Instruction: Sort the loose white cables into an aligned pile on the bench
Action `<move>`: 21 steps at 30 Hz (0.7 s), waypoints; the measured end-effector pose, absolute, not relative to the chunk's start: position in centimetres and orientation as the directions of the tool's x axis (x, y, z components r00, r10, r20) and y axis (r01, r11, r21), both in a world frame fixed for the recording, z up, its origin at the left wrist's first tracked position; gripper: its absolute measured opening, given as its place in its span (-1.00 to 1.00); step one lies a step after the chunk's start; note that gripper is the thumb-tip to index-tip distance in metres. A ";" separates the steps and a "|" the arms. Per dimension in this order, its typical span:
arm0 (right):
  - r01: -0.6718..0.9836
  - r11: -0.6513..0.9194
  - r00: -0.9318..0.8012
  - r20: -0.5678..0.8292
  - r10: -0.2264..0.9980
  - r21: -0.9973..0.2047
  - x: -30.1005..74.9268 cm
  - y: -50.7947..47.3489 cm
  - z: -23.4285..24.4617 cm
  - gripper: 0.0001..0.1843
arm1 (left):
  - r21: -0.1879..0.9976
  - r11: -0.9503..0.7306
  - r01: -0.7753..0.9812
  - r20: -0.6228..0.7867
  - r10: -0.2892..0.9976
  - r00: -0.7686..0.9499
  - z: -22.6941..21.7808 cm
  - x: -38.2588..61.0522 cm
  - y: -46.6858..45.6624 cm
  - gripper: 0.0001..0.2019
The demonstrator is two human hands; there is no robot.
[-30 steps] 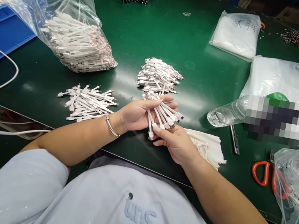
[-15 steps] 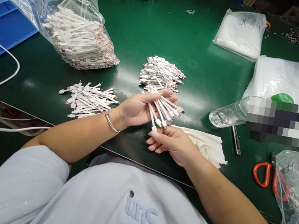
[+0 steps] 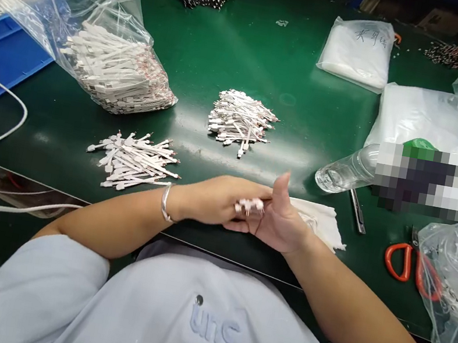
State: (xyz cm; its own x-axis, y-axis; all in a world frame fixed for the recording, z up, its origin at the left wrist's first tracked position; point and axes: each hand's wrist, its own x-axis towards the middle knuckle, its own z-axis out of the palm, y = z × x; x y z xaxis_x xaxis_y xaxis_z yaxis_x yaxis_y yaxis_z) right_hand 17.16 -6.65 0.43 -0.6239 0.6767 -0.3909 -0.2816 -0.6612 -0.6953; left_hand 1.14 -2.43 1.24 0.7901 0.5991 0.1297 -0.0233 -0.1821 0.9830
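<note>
- White cable bundle is held between the two hands, above the near edge of the green table; its small white ends are seen almost head-on, and most of its length is hidden by the fingers.
- Left hand: back turned upward, fingers curled over the bundle, which is gripped beneath them; the ends are exposed just below the forefinger. Position of its thumb cannot be told.
- Right hand: palm turned toward the bundle, thumb raised well away from it. The cable ends are placed near the palm, on the thumb's left in view; the lower fingers are partly covered. Hand is loosely spread, not closed around the bundle; whether it is pressed by the palm cannot be told.
- Silver bracelet is worn on the left wrist.
- Left pile of white cables is located beyond the left forearm; middle pile of white cables is located beyond the hands, well apart from the bundle.
- Pale cloth is partly covered by the right hand.
- Red-handled scissors are laid farther right.
</note>
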 end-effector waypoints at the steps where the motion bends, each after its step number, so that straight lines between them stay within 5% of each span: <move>1: -0.309 -0.629 -0.598 -0.368 0.712 -0.713 17.1 -6.5 0.4 -0.13 | 0.957 -0.289 0.029 0.145 0.563 0.814 1.2 1.2 -2.7 -0.62; 4: -0.276 -0.579 -0.571 -0.354 0.741 -0.767 17.1 -6.3 0.4 -0.40 | 0.914 -0.402 0.063 0.199 0.578 0.791 1.2 1.2 -3.2 -0.31; 9: -0.228 -0.616 -0.565 -0.413 0.714 -0.754 17.1 -6.4 0.3 -0.60 | 0.980 -0.185 -0.077 0.181 0.654 0.734 1.9 0.9 -3.4 -0.05; 13: -0.219 -0.658 -0.518 -0.485 0.704 -0.721 17.1 -6.7 0.5 -0.58 | 0.952 0.026 -0.306 0.128 0.872 0.472 2.6 0.7 -2.8 -0.17; 16: -0.193 -0.666 -0.500 -0.512 0.699 -0.720 17.0 -6.8 0.6 -0.56 | 0.886 0.137 -0.443 -0.038 0.974 0.225 2.4 0.6 -1.3 -0.29; 21: -0.202 -0.631 -0.457 -0.498 0.737 -0.749 16.9 -7.0 0.4 -0.60 | 0.734 0.581 -0.352 -0.407 0.791 0.457 1.5 0.6 0.6 -0.42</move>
State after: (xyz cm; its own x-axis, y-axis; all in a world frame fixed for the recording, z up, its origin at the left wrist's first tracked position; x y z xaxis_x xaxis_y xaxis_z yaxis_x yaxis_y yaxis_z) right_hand 16.93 -6.95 0.43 -0.4571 0.7372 -0.4975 -0.2021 -0.6308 -0.7491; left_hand 0.59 0.65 1.46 0.4575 0.7907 -0.4068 -0.3523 0.5812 0.7335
